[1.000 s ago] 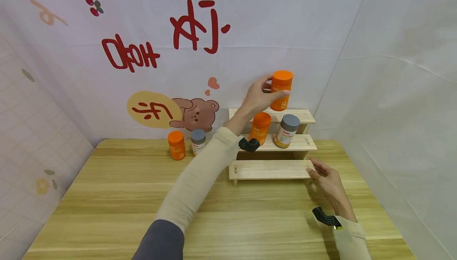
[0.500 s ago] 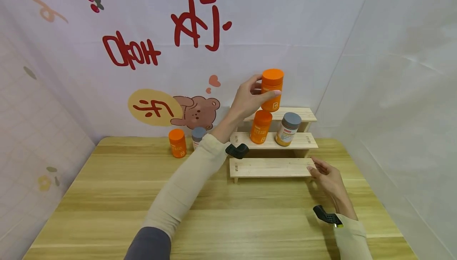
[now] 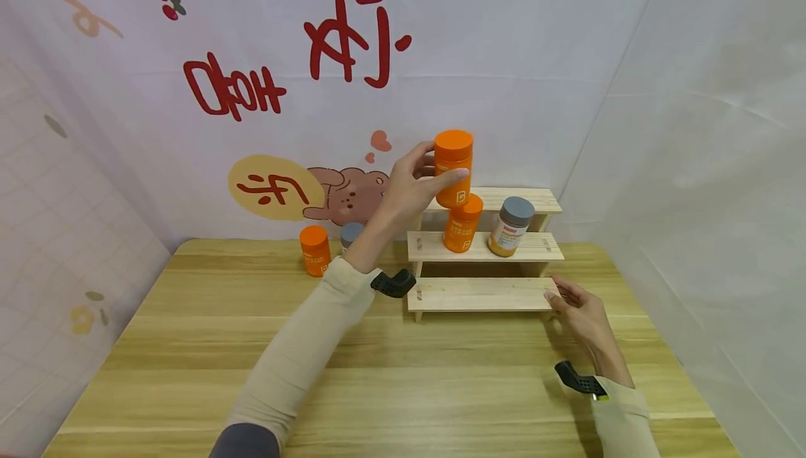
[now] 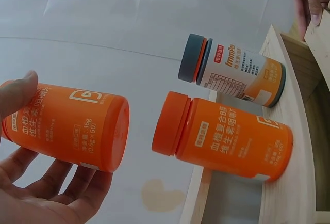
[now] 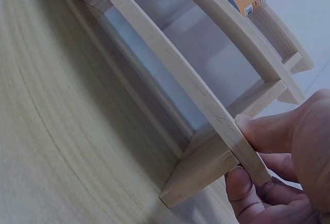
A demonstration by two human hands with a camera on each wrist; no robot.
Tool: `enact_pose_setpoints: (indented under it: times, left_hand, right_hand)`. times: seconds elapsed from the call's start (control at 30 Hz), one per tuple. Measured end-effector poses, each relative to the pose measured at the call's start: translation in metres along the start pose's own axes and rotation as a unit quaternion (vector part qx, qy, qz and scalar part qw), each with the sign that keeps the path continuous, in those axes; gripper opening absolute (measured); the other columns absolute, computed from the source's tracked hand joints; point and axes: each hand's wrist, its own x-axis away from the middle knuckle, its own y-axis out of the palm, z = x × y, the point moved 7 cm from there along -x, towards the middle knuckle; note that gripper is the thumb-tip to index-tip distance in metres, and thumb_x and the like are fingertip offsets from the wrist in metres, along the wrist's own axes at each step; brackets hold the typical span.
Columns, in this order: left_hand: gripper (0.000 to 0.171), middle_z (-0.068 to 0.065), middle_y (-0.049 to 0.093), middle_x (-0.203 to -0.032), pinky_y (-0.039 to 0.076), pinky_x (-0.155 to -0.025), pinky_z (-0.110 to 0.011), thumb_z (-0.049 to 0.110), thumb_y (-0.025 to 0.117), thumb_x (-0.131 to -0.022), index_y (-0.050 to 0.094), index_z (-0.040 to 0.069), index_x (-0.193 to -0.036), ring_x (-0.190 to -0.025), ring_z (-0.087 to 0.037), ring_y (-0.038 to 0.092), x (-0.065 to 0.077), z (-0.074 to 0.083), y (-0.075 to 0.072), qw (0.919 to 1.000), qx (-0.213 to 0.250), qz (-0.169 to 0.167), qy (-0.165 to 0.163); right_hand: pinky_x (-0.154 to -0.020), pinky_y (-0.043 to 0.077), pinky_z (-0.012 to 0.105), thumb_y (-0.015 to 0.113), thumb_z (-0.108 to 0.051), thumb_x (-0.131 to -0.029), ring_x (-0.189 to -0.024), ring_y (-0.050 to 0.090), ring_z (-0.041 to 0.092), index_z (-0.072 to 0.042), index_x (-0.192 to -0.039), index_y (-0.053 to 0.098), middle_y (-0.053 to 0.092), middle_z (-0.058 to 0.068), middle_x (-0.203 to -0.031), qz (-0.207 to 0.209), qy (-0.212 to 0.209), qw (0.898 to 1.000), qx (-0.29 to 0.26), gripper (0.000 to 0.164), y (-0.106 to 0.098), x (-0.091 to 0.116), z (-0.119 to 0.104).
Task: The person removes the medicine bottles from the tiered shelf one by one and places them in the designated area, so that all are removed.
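My left hand [image 3: 412, 182] grips an orange supplement bottle [image 3: 453, 168], thumb in front and fingers round the back, raised in front of the top tier. In the left wrist view this bottle [image 4: 67, 123] shows white print, apart from a second orange bottle [image 4: 227, 136]. That second bottle [image 3: 464, 224] stands on the middle tier of a wooden step shelf [image 3: 485, 294], beside a grey-capped bottle [image 3: 511, 226]. My right hand [image 3: 582, 315] pinches the right end of the lowest board, with the thumb [image 5: 263, 133] on top and fingers beneath.
On the table [image 3: 252, 346], left of the shelf, stand another orange bottle [image 3: 315, 251] and a grey-capped bottle [image 3: 350, 233], partly hidden by the left arm. A printed white cloth [image 3: 491, 38] hangs behind the table, and a plain one [image 3: 711, 164] hangs on the right.
My left hand has carried the orange bottle leftward, from above the top tier's middle to its left part, and slightly down lately. My right hand stays on the lowest board.
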Motion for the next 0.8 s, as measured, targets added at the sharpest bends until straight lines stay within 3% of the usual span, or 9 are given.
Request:
enact_pose_setpoints:
  times: [0.27,0.8]
  left_hand:
    - [0.053,-0.005,0.068,-0.128,0.057,-0.097,-0.042,0.028,0.079,-0.092,0.059,0.024,-0.141,-0.112,-0.022,0.063,0.017,-0.007,-0.02,0.9996,-0.007,0.025,0.006]
    - [0.053,-0.007,0.068,-0.129,0.055,-0.102,-0.042,0.022,0.08,-0.091,0.06,0.024,-0.141,-0.113,-0.024,0.066,0.06,-0.031,-0.064,0.9976,-0.025,0.064,-0.007]
  right_hand:
    - [-0.083,0.048,0.002,0.063,-0.043,-0.102,-0.151,0.033,0.043,-0.01,-0.162,0.031,0.028,0.025,-0.166,-0.014,0.013,1.0,-0.007,0.075,0.002,-0.002,0.002]
    - [-0.082,0.044,-0.002,0.063,-0.049,-0.1,-0.151,0.033,0.043,-0.008,-0.161,0.033,0.03,0.024,-0.165,-0.005,0.012,1.0,0.004,0.079,0.0,0.001,0.001]
